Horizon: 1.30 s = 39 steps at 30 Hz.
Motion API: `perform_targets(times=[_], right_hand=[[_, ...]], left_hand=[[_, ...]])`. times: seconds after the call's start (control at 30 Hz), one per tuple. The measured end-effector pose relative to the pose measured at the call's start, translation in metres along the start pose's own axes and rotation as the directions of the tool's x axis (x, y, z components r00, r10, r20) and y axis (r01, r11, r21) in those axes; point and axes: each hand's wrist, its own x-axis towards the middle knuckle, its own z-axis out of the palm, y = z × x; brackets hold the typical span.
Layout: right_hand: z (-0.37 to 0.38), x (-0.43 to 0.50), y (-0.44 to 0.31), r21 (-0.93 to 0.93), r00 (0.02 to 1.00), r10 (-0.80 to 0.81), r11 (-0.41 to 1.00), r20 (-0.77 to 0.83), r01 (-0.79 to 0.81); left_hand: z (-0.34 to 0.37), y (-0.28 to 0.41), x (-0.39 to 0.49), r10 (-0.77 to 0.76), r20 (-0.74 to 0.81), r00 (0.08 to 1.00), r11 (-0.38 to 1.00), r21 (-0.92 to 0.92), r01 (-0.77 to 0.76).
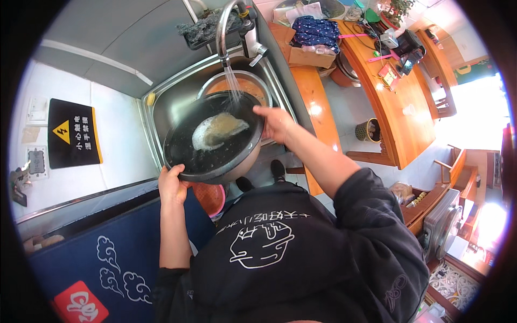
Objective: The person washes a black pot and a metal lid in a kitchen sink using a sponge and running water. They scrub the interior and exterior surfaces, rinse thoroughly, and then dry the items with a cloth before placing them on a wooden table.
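Note:
My left hand [173,183] grips the near left rim of a large round dark pan [185,149], thumb on top. My right hand [276,123] holds the same pan by its right rim. It is tilted over the metal sink [173,111], with foamy, brownish water inside. A spray runs from the chrome faucet [221,36] onto the pan's far inner side. Behind the pan, a metal basin [206,84] with orange-brown liquid sits in the sink, partly hidden. Most of my fingers are hidden under the rim.
A yellow sponge [150,99] lies at the sink's left corner. Dark mesh scrubbers fill a black rack [198,42] by the faucet. Below the pan is a pinkish-red plastic basket [218,202]. Wooden tables [416,133] with clutter stand at the right; a wall socket [37,161] is at the left.

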Motion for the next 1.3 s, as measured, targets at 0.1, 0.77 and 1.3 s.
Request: perform_targets(times=[0.1,0.77,1.3], right_hand=[[0.002,0.019,0.000,-0.181,0.987,-0.059,0.983,-0.147,0.032],[0.001,-0.005,-0.027,-0.203,0.989,-0.087,0.977,-0.122,0.061],[0.028,-0.038,0.003,-0.380,0.974,-0.093,0.925,-0.206,0.008]], left_hand=[[-0.008,-0.004,0.016,-0.012,-0.011,1.000,1.000,-0.009,0.012],[0.003,-0.001,0.007,-0.040,0.023,0.999,0.999,0.023,0.039],[-0.026,-0.007,0.026,0.042,0.003,0.999,0.999,0.025,-0.042]])
